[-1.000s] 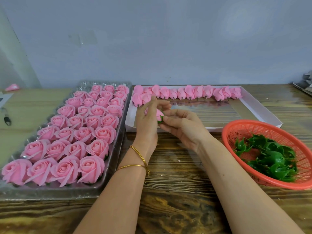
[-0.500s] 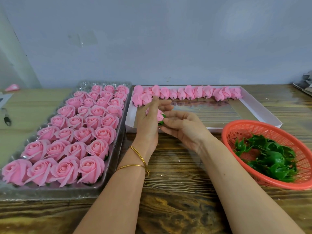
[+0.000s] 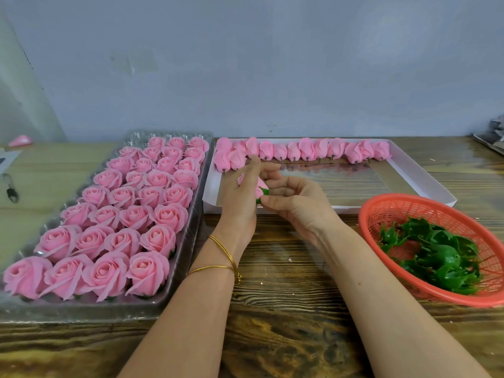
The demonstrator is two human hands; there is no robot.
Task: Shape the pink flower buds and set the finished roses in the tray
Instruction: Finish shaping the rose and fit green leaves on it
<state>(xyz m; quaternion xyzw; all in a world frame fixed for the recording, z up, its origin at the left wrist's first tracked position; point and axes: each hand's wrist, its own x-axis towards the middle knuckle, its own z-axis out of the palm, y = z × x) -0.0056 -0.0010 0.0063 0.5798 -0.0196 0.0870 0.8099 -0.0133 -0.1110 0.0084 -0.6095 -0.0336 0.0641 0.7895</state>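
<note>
A pink flower bud [image 3: 259,184] with a green base sits between both hands above the near edge of the white box [image 3: 425,184]. My left hand [image 3: 240,197] grips the bud and hides most of it. My right hand [image 3: 294,200] pinches its green base with thumb and fingertips. A row of pink buds [image 3: 305,151] lies along the far side of the white box. The clear plastic tray [image 3: 191,230] on the left holds several finished pink roses [image 3: 122,214] in rows.
A red plastic basket [image 3: 409,205] with green leaf caps [image 3: 436,255] stands at the right on the wooden table [image 3: 286,282]. A dark tool [image 3: 11,189] and a small pink item [image 3: 20,140] lie far left. A wall rises behind.
Both hands stay in place. My right fingers have shifted slightly on the green base, and a little more of the bud shows between the hands.
</note>
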